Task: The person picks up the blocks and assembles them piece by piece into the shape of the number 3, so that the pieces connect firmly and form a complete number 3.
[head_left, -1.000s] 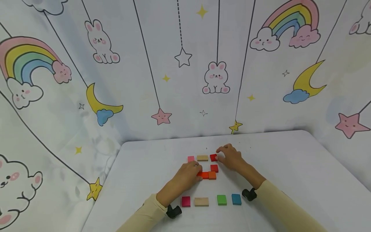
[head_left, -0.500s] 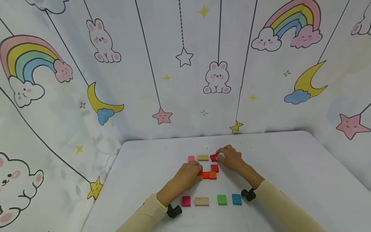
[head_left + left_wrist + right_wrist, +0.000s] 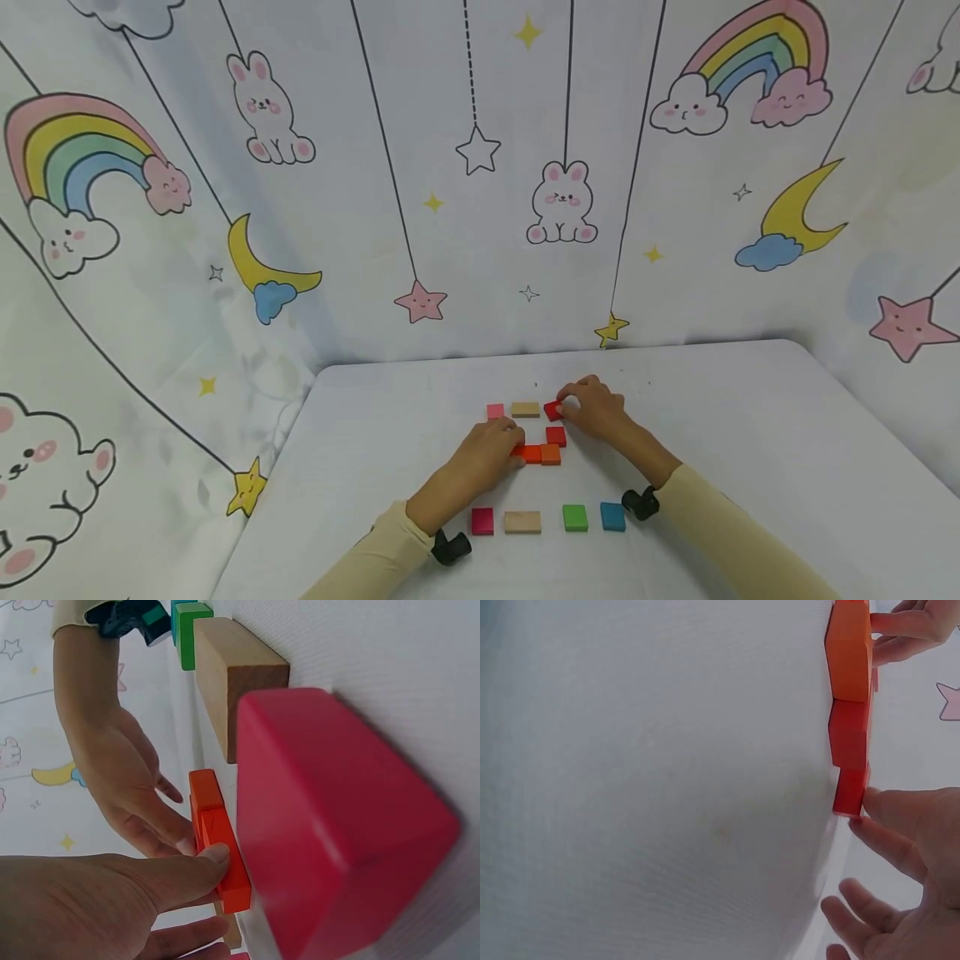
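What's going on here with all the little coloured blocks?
A person is laying small wooden blocks out flat on a white table. The left hand touches an orange-red block with its fingertips, at the near end of a small cluster. The right hand touches a red block at the far end, beside a tan block and a pink block. Closer to the person, a separate row lies untouched: a magenta block, another tan one, a green block and a blue block.
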Available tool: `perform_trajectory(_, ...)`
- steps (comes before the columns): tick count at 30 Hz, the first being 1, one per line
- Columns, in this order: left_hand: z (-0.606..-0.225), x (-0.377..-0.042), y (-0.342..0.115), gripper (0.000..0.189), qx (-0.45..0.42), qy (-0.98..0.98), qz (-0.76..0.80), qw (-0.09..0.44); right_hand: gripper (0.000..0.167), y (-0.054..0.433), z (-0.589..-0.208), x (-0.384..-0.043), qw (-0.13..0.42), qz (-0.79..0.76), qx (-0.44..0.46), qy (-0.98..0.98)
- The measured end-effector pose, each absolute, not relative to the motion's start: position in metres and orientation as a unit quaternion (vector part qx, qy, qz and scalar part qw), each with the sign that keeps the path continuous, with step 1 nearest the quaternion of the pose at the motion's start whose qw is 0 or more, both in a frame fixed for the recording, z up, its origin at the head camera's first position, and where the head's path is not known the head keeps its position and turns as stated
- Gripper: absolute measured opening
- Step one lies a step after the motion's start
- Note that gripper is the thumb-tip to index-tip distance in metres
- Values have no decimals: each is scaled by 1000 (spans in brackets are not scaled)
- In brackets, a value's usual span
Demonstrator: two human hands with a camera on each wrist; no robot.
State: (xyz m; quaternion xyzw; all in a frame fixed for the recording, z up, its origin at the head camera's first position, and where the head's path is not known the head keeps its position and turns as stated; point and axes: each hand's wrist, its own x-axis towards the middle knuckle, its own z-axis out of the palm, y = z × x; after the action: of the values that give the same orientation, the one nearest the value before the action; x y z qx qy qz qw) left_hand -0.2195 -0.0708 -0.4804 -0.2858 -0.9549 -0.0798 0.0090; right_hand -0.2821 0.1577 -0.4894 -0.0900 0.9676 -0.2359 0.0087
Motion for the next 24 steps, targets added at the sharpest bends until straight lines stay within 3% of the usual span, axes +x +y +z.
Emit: perform_trajectory(24,-483,-219,-71,25,-284,-955,-86,11,20,165,-488,-276,28,-250,-126,960)
